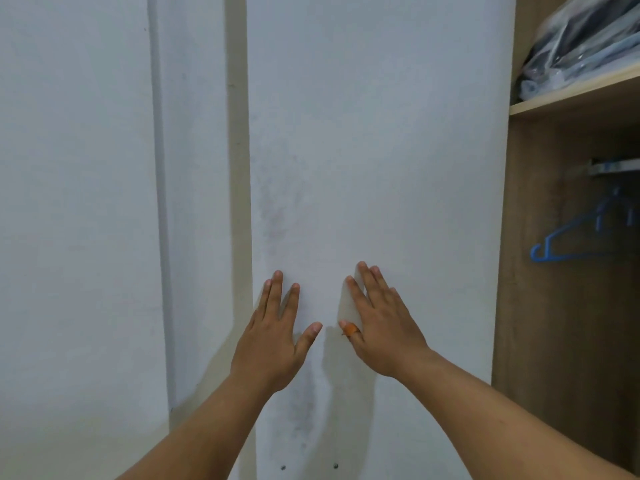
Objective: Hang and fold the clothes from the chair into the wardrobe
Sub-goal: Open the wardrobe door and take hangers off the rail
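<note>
Door (377, 133): white wardrobe panel, tall, long axis upright, filling the middle of the view. Both hands lie flat on it, low on its face. Its right edge meets the open wardrobe (550, 271); a narrow beige gap and a second white panel (76, 202) stand to its left.

Wardrobe: wood-lined, open at the right edge of view, to the right of both hands. Shelf (571, 98) near the top carries bagged dark clothes (581, 46) in clear plastic. Below it, a rail (613, 167) with a blue hanger (575, 240), bare.

Right hand (381, 327): spread, palm to the door, holding nothing, an orange band on the thumb. The nearer hand to the open side.

Left hand (273, 337): spread, palm to the door, holding nothing, just beside the right; thumbs close, apart.

Chair and its clothes: not in view.

Judgement: the door looks set to be pushed or slid sideways; whichever way, the opening and hanger lie rightward, so the right hand has the shorter reach.
</note>
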